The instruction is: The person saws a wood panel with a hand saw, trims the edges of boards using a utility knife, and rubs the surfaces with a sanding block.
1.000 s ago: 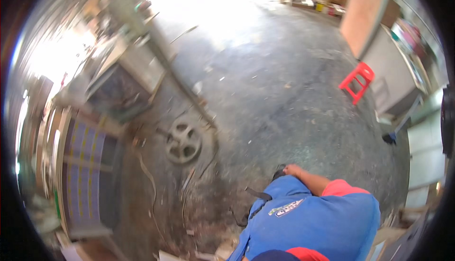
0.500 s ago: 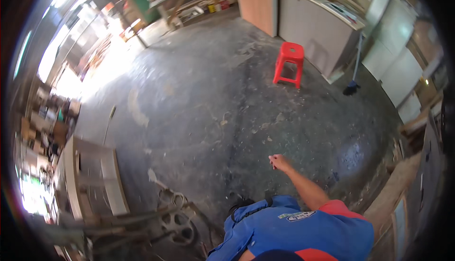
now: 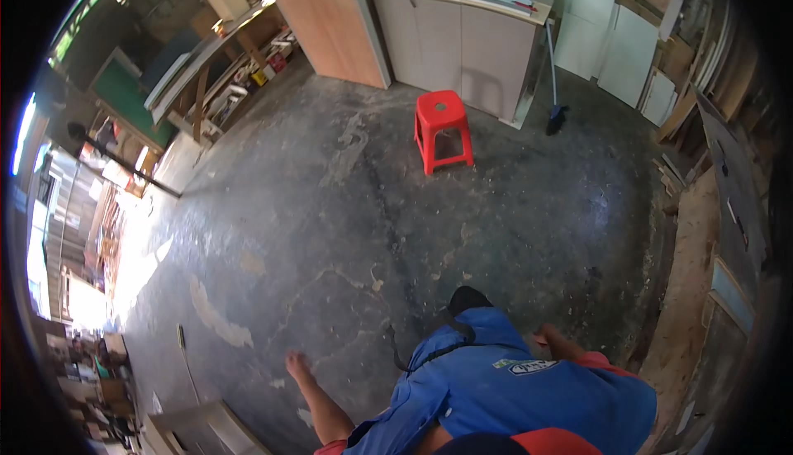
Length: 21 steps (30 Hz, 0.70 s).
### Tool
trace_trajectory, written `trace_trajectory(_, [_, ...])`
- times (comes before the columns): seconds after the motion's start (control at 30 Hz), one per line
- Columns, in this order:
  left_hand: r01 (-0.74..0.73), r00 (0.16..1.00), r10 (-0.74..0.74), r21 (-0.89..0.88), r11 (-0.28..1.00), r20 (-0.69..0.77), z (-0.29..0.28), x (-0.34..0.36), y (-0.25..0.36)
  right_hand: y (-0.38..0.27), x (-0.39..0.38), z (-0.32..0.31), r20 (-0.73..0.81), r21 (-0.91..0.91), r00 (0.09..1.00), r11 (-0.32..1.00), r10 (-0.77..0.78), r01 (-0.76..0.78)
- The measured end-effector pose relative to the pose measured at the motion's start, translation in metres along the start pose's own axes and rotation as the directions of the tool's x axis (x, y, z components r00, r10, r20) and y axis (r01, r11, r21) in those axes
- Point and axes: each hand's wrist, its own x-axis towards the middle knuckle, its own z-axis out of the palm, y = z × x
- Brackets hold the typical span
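Observation:
My left hand (image 3: 298,363) hangs out to the left of my body over the concrete floor (image 3: 281,232). It looks empty, its fingers loosely apart. On the other side, my right hand (image 3: 542,336) is low and close to my blue apron (image 3: 529,397), touching nothing that I can see; its fingers are small and partly turned away. Ahead of me a red plastic stool (image 3: 443,125) stands upright on the floor, apart from both hands. One dark shoe (image 3: 470,298) shows past the apron.
Behind the stool stands a grey cabinet (image 3: 462,50) with things on top, beside a wooden panel (image 3: 330,21). A broom (image 3: 554,92) leans at its right end. Boards (image 3: 731,174) line the right side. A workbench (image 3: 206,50) is far left; a cabinet frame (image 3: 198,426) lies near left.
I have moved forward and my view has turned left; the stool and cabinet appear further left. My left hand has come into view. My right hand has swung back toward my body.

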Motion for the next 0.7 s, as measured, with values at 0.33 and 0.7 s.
trace_trajectory(0.33, [-0.529, 0.675, -0.023, 0.505, 0.682, 0.738, 0.3, 0.093, 0.108, -0.195, 0.178, -0.164, -0.504, 0.361, 0.848, 0.851, -0.166, 0.381])
trace_trajectory(0.7, [-0.697, 0.619, -0.336, 0.694, 0.18, 0.709, 0.423, 0.023, 0.122, -0.406, 0.093, -0.581, -0.642, 0.236, 0.486, 0.451, -0.593, 0.861])
